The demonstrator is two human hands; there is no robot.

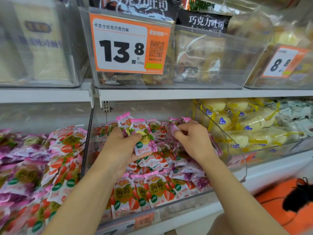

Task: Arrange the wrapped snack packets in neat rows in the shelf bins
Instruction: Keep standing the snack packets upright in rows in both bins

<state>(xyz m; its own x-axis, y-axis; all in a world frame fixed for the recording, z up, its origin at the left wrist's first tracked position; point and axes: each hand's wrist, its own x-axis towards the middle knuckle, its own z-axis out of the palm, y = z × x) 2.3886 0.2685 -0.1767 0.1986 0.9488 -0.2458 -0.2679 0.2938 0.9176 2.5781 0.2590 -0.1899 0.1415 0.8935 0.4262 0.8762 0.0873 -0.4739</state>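
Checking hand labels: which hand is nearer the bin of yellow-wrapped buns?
Right. The right hand, pinching a purple packet, is just left of the bun bin's clear wall; the left hand, gripping a few upright packets, is farther left.

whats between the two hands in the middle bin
Loose snack packets lying in the bin, per the head view; left hand holds a few, right hand pinches one.

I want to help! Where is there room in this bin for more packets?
Bare room: the back strip between the packet pile and the bin's rear wall, and the front right corner beside the strawberry packets. The middle, under the left hand and right hand, is crowded.
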